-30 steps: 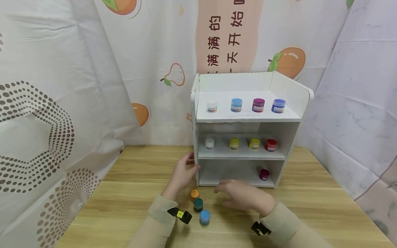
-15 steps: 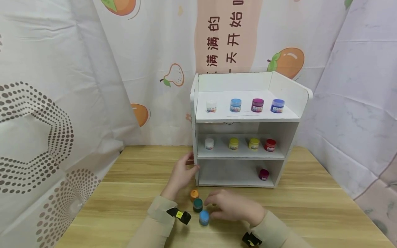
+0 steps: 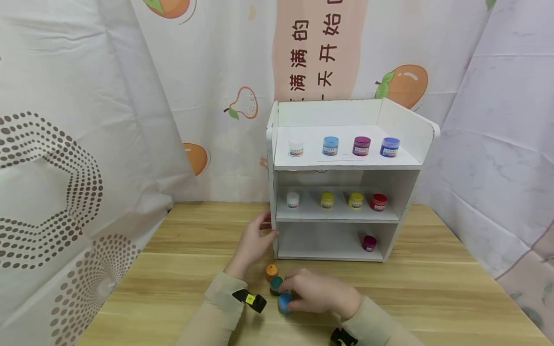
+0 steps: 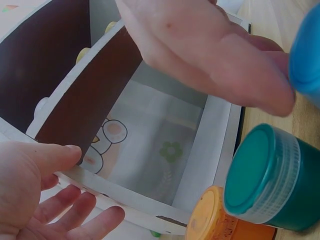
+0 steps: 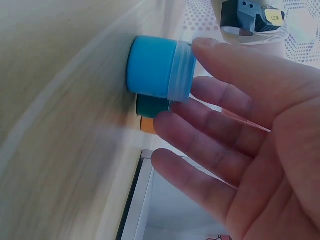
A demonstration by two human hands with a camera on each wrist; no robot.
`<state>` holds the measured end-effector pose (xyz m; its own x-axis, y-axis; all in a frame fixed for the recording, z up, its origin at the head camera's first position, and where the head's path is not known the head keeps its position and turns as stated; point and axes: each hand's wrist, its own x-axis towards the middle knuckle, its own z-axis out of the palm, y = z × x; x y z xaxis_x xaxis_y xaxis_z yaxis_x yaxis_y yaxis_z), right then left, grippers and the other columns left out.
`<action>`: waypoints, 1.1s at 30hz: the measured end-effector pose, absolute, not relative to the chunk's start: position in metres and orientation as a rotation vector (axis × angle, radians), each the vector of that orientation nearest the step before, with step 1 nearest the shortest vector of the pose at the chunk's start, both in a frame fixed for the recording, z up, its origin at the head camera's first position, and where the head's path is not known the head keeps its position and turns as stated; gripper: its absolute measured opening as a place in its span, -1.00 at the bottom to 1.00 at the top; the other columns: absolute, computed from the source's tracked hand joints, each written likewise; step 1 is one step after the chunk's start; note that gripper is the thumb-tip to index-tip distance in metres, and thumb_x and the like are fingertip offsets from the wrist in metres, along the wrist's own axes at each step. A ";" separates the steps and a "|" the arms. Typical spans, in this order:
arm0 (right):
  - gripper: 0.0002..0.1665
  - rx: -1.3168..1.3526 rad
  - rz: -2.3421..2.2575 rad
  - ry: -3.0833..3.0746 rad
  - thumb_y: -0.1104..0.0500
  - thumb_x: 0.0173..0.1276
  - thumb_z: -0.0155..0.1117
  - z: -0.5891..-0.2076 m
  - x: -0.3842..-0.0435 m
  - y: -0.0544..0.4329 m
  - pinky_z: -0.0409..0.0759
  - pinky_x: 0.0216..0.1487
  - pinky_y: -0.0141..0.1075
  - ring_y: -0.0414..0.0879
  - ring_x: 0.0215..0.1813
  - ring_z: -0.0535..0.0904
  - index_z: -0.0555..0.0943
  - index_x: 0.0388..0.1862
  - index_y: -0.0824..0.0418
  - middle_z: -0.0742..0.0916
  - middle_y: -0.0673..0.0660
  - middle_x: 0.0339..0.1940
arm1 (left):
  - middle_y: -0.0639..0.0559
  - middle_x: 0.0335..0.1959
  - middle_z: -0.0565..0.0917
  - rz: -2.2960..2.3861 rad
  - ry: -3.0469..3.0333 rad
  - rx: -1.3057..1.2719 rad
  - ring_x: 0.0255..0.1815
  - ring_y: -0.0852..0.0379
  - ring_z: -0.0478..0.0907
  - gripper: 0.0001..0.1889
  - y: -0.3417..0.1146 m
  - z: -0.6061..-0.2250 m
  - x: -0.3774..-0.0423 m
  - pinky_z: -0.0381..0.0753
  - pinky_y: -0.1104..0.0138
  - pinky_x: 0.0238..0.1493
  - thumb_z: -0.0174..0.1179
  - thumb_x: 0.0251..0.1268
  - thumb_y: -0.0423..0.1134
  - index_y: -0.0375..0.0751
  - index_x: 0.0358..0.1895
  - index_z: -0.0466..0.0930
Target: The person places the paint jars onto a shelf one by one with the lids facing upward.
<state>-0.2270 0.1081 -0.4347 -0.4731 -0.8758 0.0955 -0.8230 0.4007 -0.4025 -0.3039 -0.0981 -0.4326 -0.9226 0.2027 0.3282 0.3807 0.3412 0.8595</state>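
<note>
My left hand (image 3: 254, 240) holds the left side panel of a white shelf unit (image 3: 271, 192), thumb at the front edge and fingers along the outer face. On the table, my right hand (image 3: 318, 290) has its thumb and fingers around the lid of a small blue paint jar (image 3: 284, 303). In the right wrist view the blue jar (image 5: 152, 67) stands upright on the wood, thumb on one side of its lid, fingers on the other. Just beyond it are a dark green paint jar (image 3: 276, 286) and an orange one (image 3: 271, 272), close to the left wrist.
Several jars stand on the upper shelves, among them a purple jar (image 3: 361, 146) on top and a red jar (image 3: 378, 202) in the middle. A dark red jar (image 3: 369, 243) is at the right of the bottom shelf. A printed curtain (image 3: 216, 72) hangs behind the wooden table (image 3: 173, 269).
The right hand has moved left and toward the person, from in front of the shelf to the blue jar, and its fingers have closed around the lid. The left hand stays on the shelf.
</note>
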 end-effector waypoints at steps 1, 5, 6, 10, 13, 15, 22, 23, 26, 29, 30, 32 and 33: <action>-0.76 -1.531 -0.607 2.515 0.16 0.35 0.47 -0.435 -0.227 0.108 0.46 -0.33 -0.60 -0.36 -0.35 0.47 0.75 -0.03 0.18 0.65 -0.10 -0.27 | -0.13 0.29 0.56 -1.633 -2.431 -0.538 0.22 -0.18 0.55 -0.43 -0.098 -0.433 -0.304 0.70 0.10 0.05 0.30 0.39 -0.34 -0.20 0.44 0.41; -0.79 -1.545 -0.605 2.514 0.16 0.35 0.47 -0.436 -0.227 0.108 0.46 -0.35 -0.61 -0.38 -0.35 0.45 0.76 -0.06 0.17 0.65 -0.11 -0.28 | -0.14 0.28 0.56 -1.635 -2.429 -0.539 0.21 -0.17 0.55 -0.43 -0.097 -0.434 -0.305 0.71 0.11 0.03 0.30 0.39 -0.34 -0.21 0.43 0.41; -0.79 -1.543 -0.614 2.509 0.17 0.35 0.47 -0.437 -0.227 0.109 0.47 -0.34 -0.61 -0.38 -0.35 0.47 0.76 -0.07 0.17 0.66 -0.12 -0.27 | -0.14 0.28 0.56 -1.635 -2.429 -0.540 0.21 -0.17 0.55 -0.44 -0.097 -0.435 -0.305 0.71 0.11 0.03 0.30 0.39 -0.34 -0.21 0.43 0.41; -0.83 -1.525 -0.653 2.500 0.19 0.32 0.49 -0.438 -0.230 0.113 0.52 -0.26 -0.59 -0.35 -0.29 0.54 0.75 -0.13 0.18 0.68 -0.12 -0.24 | -0.13 0.28 0.57 -1.638 -2.424 -0.541 0.21 -0.16 0.55 -0.44 -0.097 -0.435 -0.305 0.71 0.10 0.04 0.30 0.39 -0.34 -0.21 0.43 0.42; -0.87 -1.482 -0.653 2.519 0.21 0.30 0.50 -0.439 -0.234 0.119 0.53 -0.23 -0.58 -0.34 -0.28 0.56 0.74 -0.18 0.15 0.69 -0.14 -0.26 | -0.13 0.27 0.56 -1.640 -2.425 -0.537 0.21 -0.16 0.55 -0.44 -0.097 -0.435 -0.306 0.70 0.10 0.04 0.30 0.39 -0.34 -0.20 0.43 0.42; -0.89 -1.433 -0.651 2.535 0.22 0.29 0.51 -0.439 -0.238 0.124 0.54 -0.25 -0.56 -0.35 -0.31 0.54 0.74 -0.22 0.13 0.68 -0.18 -0.29 | -0.13 0.27 0.56 -1.643 -2.426 -0.534 0.22 -0.16 0.55 -0.43 -0.097 -0.435 -0.306 0.70 0.10 0.04 0.30 0.39 -0.34 -0.20 0.44 0.41; -0.85 -1.293 -0.627 2.597 0.21 0.28 0.51 -0.434 -0.247 0.143 0.47 -0.40 -0.47 -0.33 -0.45 0.41 0.68 -0.41 0.03 0.57 -0.21 -0.47 | -0.15 0.28 0.56 -1.646 -2.424 -0.530 0.22 -0.16 0.55 -0.42 -0.098 -0.435 -0.306 0.70 0.10 0.05 0.30 0.39 -0.32 -0.21 0.44 0.40; -0.82 -1.282 -0.624 2.606 0.22 0.28 0.51 -0.433 -0.248 0.146 0.46 -0.40 -0.46 -0.34 -0.45 0.39 0.66 -0.43 0.02 0.56 -0.21 -0.49 | -0.15 0.28 0.56 -1.646 -2.423 -0.533 0.22 -0.16 0.55 -0.42 -0.098 -0.435 -0.306 0.70 0.11 0.05 0.30 0.39 -0.32 -0.21 0.44 0.40; -0.76 -1.283 -0.603 2.641 0.24 0.24 0.51 -0.433 -0.251 0.153 0.42 -0.44 -0.45 -0.35 -0.47 0.34 0.61 -0.49 0.00 0.53 -0.19 -0.54 | -0.14 0.27 0.56 -1.641 -2.424 -0.537 0.22 -0.16 0.55 -0.43 -0.098 -0.435 -0.306 0.70 0.12 0.04 0.31 0.39 -0.32 -0.21 0.43 0.41; -0.80 -1.270 -0.584 2.665 0.25 0.23 0.52 -0.433 -0.254 0.158 0.46 -0.40 -0.43 -0.32 -0.45 0.39 0.65 -0.44 0.02 0.57 -0.17 -0.51 | -0.14 0.27 0.56 -1.638 -2.421 -0.541 0.22 -0.16 0.55 -0.43 -0.098 -0.435 -0.306 0.70 0.12 0.04 0.31 0.39 -0.32 -0.21 0.43 0.41; -0.82 -1.267 -0.583 2.669 0.25 0.22 0.52 -0.433 -0.255 0.159 0.48 -0.38 -0.43 -0.30 -0.44 0.42 0.66 -0.41 0.04 0.59 -0.16 -0.48 | -0.14 0.27 0.56 -1.638 -2.422 -0.540 0.22 -0.16 0.55 -0.43 -0.098 -0.435 -0.306 0.70 0.12 0.04 0.31 0.39 -0.32 -0.21 0.43 0.42; -0.86 -1.252 -0.582 2.677 0.24 0.22 0.53 -0.432 -0.254 0.161 0.53 -0.32 -0.41 -0.27 -0.38 0.48 0.70 -0.31 0.09 0.64 -0.13 -0.39 | -0.14 0.27 0.56 -1.635 -2.423 -0.538 0.22 -0.15 0.55 -0.43 -0.098 -0.435 -0.306 0.70 0.11 0.05 0.31 0.38 -0.33 -0.21 0.43 0.42; -0.84 -1.246 -0.581 2.679 0.24 0.22 0.53 -0.431 -0.254 0.162 0.56 -0.29 -0.39 -0.25 -0.35 0.51 0.72 -0.24 0.11 0.66 -0.11 -0.34 | -0.13 0.27 0.56 -1.635 -2.423 -0.538 0.22 -0.15 0.55 -0.43 -0.098 -0.435 -0.306 0.70 0.11 0.05 0.31 0.38 -0.33 -0.20 0.43 0.42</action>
<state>-0.2539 0.1619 -0.4311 -0.6505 -0.7583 0.0433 -0.7081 0.5848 -0.3958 -0.3063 -0.0978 -0.4350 -0.9207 0.2004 0.3349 0.3856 0.3342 0.8600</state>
